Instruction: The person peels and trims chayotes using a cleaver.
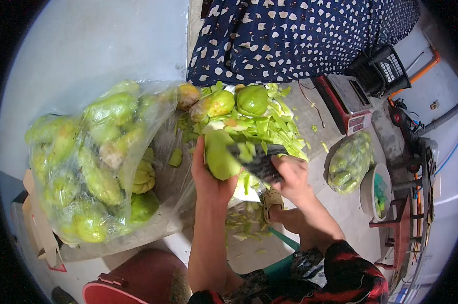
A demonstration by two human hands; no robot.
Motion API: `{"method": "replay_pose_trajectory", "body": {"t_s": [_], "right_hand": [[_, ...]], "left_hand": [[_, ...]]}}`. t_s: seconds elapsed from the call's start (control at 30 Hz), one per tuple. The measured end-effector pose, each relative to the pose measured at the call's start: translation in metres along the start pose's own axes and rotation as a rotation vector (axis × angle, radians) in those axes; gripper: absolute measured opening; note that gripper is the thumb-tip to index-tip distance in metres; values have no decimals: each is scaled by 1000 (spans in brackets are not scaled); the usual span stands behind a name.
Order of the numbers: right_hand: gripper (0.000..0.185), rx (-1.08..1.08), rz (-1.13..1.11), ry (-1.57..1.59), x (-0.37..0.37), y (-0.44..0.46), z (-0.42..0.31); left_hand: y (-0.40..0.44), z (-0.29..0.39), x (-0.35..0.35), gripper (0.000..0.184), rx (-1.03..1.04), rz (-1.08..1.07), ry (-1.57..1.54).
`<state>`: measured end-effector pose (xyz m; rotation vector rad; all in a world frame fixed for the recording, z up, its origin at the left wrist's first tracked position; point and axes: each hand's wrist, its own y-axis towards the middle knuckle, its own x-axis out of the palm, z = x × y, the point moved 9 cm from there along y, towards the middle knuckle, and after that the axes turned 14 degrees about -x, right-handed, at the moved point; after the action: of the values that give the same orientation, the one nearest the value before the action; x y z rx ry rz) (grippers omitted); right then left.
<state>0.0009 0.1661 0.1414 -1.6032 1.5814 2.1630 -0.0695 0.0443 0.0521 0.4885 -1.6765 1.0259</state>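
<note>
A peeled pale green fruit (220, 154) is in my left hand (211, 177), its fingers wrapped round the lower side. My right hand (291, 176) is closed on the handle of a wide dark blade (259, 161), whose edge lies against the fruit's right side; the blade is a little blurred. Green peelings (282, 124) are heaped just beyond both hands. Behind the heap sit a whole green fruit (251, 100) and a yellow-green one (217, 105).
A clear plastic bag of green fruit (100, 185) fills the left side. A red bucket (143, 278) stands below. On the right are a red scale (346, 104), a bagged green bundle (349, 164), a white basin (367, 195) and a black basket (386, 71). Patterned dark cloth (289, 40) hangs ahead.
</note>
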Motion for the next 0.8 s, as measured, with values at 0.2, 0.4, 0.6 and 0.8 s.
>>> {"method": "replay_pose_trajectory", "body": {"t_s": [0.2, 0.4, 0.6, 0.8], "right_hand": [[19, -310, 88, -76, 1, 2, -36], [26, -314, 97, -86, 1, 5, -41], [28, -312, 115, -96, 0, 6, -42], [34, -100, 0, 11, 9, -5, -4]], "left_hand": [[13, 6, -17, 46, 10, -70, 273], [17, 3, -17, 43, 47, -136, 249], [7, -6, -2, 41, -9, -201, 200], [5, -2, -6, 39, 44, -108, 70]]}}
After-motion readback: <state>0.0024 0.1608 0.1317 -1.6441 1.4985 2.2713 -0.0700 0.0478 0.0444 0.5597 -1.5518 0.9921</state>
